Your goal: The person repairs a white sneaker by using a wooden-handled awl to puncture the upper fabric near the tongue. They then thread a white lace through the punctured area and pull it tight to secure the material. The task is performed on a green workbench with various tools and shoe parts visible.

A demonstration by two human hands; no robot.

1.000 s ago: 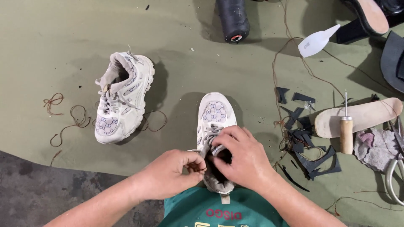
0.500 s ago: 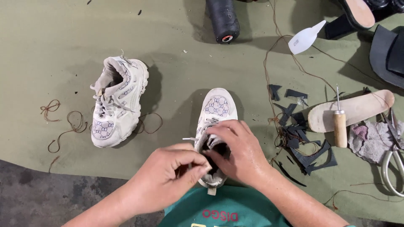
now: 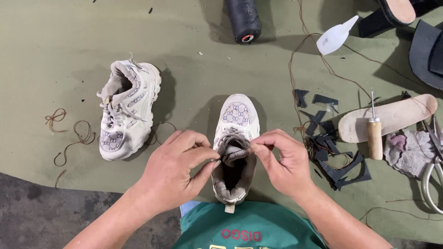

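A white patterned sneaker (image 3: 236,115) stands toe-away on the olive mat, right in front of me. My left hand (image 3: 177,173) pinches the left side of its grey tongue (image 3: 233,150). From the other side, my right hand (image 3: 281,163) pinches the tongue's top edge with thumb and forefinger. The shoe's dark opening shows between my hands. Its mate, a second white sneaker (image 3: 127,108), lies apart to the left with loose laces.
A black thread spool (image 3: 243,20) lies at the top. A white squeeze bottle (image 3: 336,34), a wooden-handled awl (image 3: 374,133) on a tan insole (image 3: 397,117), dark rubber scraps (image 3: 332,147), scissors (image 3: 431,177) and brown thread (image 3: 69,133) surround the shoes.
My hands have parted slightly and now pull the tongue up from both sides. The shoe's opening has become visible.
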